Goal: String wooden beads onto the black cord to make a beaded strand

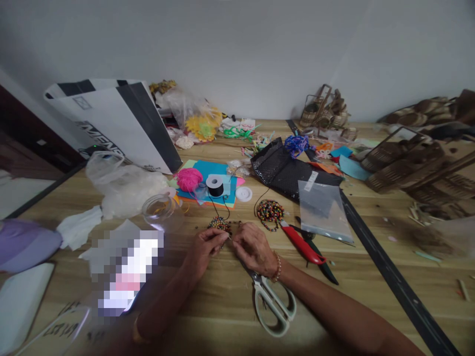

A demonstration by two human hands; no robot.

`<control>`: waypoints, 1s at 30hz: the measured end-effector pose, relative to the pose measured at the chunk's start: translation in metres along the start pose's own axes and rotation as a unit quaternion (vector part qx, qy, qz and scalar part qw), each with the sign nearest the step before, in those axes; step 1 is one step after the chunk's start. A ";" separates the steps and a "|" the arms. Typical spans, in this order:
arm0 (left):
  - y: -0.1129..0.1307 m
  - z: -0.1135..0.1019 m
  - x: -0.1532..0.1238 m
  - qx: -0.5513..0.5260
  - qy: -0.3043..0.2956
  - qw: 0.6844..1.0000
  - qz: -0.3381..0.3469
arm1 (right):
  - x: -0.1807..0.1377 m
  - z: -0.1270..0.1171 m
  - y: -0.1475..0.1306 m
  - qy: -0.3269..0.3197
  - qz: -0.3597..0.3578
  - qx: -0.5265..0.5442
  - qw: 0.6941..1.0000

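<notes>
My left hand [208, 243] is closed in a pinch, thumb against fingertips, in front of a small pile of multicoloured beads [218, 223]. Close beside it my right hand [254, 246] is curled, its fingertips facing the left ones. A tiny pale bit shows between the two hands, too small to name. Black cord [229, 210] runs from a spool [215, 186] down to the beads. White-handled scissors [274, 304] lie partly beneath my right hand, blades hidden. A coiled string of beads [270, 212] rests beyond the right hand, near a red-handled tool [303, 243].
A lit phone [129, 277] and a clear jar [160, 212] stand on the left. Further back are pink yarn [189, 179], a white lid [244, 193], a black padded bag [278, 168] and a clear zip bag [324, 210]. Woven baskets [393, 158] crowd the right.
</notes>
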State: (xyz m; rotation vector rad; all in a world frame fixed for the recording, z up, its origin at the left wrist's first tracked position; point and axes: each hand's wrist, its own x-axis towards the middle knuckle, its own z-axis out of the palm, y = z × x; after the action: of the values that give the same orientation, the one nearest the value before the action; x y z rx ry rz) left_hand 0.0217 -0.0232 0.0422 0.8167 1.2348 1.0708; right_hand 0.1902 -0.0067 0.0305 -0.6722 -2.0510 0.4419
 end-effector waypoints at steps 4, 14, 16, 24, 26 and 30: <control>-0.001 -0.001 0.001 -0.002 -0.006 1.000 0.010 | 0.001 0.000 0.000 0.001 0.000 0.003 1.000; -0.002 -0.001 -0.001 0.006 -0.010 1.000 0.012 | -0.001 0.001 0.001 -0.005 0.007 0.003 1.000; -0.002 -0.001 0.000 0.009 -0.011 1.000 0.014 | -0.001 0.000 0.000 -0.004 0.008 0.000 1.000; 0.000 0.001 -0.002 0.014 -0.005 1.000 0.005 | -0.002 0.001 0.002 -0.003 0.009 -0.002 1.000; -0.001 0.001 -0.001 0.012 -0.006 1.000 0.004 | -0.002 0.002 0.002 -0.004 0.008 -0.004 1.000; -0.001 0.001 -0.001 0.009 -0.011 1.000 0.003 | -0.001 0.001 0.001 -0.001 0.002 -0.006 1.000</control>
State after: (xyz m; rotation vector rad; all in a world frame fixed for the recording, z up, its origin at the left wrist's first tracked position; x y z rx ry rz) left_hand 0.0230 -0.0245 0.0420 0.8445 1.2269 1.0544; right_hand 0.1898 -0.0062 0.0286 -0.6824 -2.0554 0.4334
